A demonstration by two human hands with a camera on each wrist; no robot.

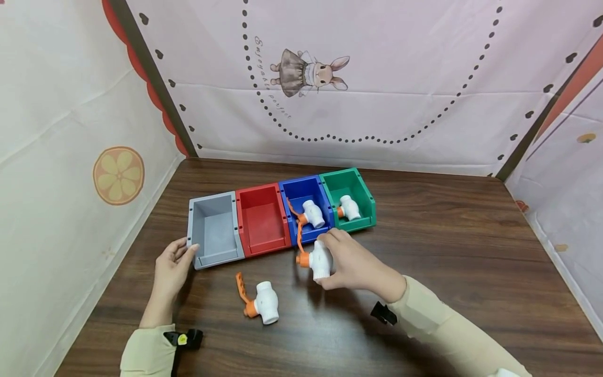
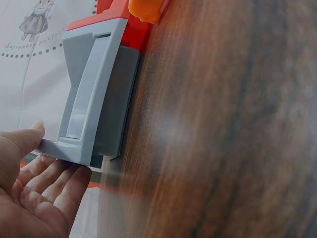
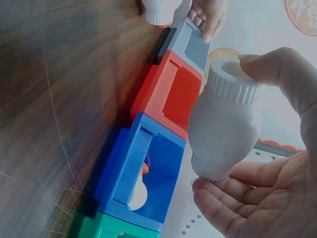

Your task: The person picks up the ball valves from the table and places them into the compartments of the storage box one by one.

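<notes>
My right hand [image 1: 355, 262] holds a white ball valve [image 1: 322, 262] with an orange handle by its two ends, thumb on one end and fingertips at the other. The valve is in front of the blue bin [image 1: 301, 187]; its handle overlaps that bin's front edge in the head view. At the left end of the bin row, my left hand [image 1: 171, 267] grips the grey bin [image 2: 89, 99], thumb on the rim and fingers beneath it. Another ball valve [image 1: 267, 302] lies on the table between my hands, its orange handle pointing away from me.
The red bin [image 1: 264, 228] stands between the grey and blue ones. A valve [image 1: 313, 213] lies in the blue bin and another [image 1: 350, 207] in the green bin [image 1: 343, 180] at the right end. Printed cloth [image 1: 377, 115] hangs behind the wooden table [image 1: 452, 235].
</notes>
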